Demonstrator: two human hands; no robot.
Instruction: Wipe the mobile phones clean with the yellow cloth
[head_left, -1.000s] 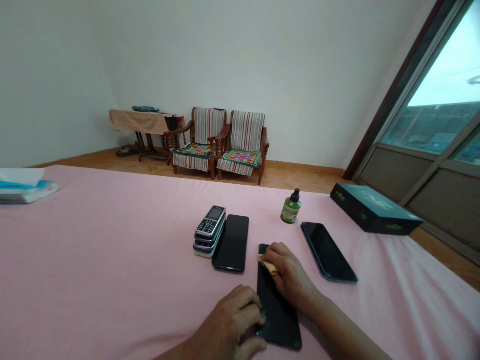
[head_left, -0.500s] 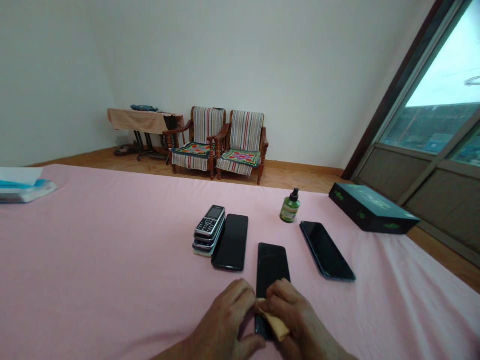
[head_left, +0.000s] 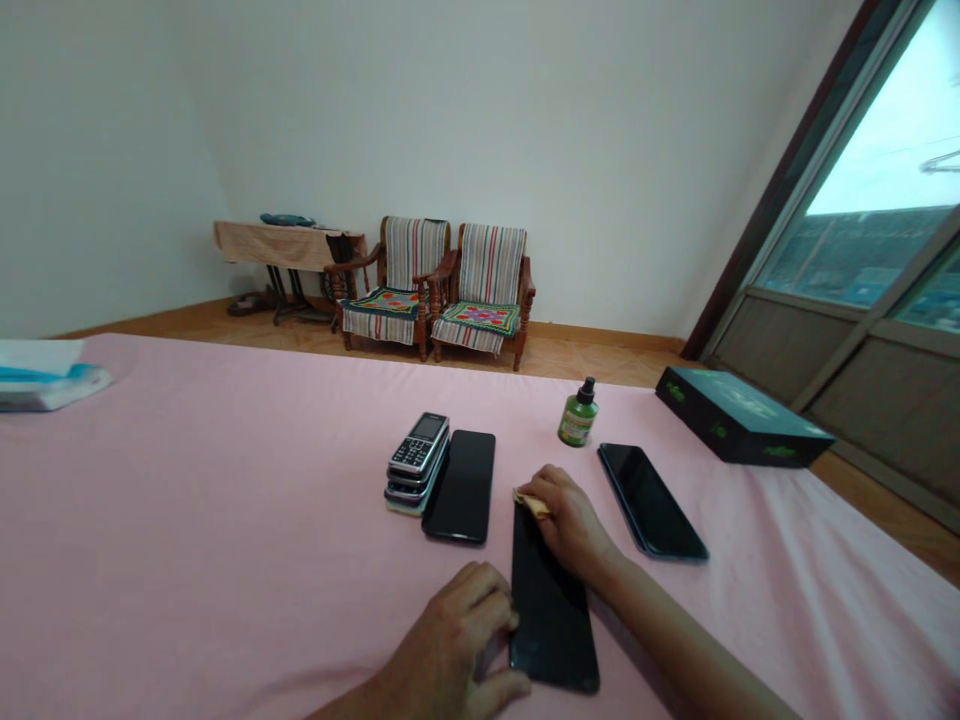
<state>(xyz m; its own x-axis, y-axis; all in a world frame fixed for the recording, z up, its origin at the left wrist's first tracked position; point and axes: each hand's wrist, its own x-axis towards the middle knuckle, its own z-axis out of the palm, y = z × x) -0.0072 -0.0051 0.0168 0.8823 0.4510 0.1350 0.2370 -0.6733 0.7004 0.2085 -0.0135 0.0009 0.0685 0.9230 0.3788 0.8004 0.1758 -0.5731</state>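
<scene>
One right hand pinches a folded tan cloth at the top of a flat, glossy black phone, lower centre; the left hand curls at its edge, grip unclear. Creased pink fabric spreads beneath.

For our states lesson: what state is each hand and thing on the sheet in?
Right hand: closed on cloth
Cloth: gripped
Left hand: half-open at near phone's edge
Near phone: flat
Left phone: screen dark
Right phone: screen dark
Keypad phone: atop stack
Bottle: upright
Box: shut
Packet: cut off, state unclear
</scene>
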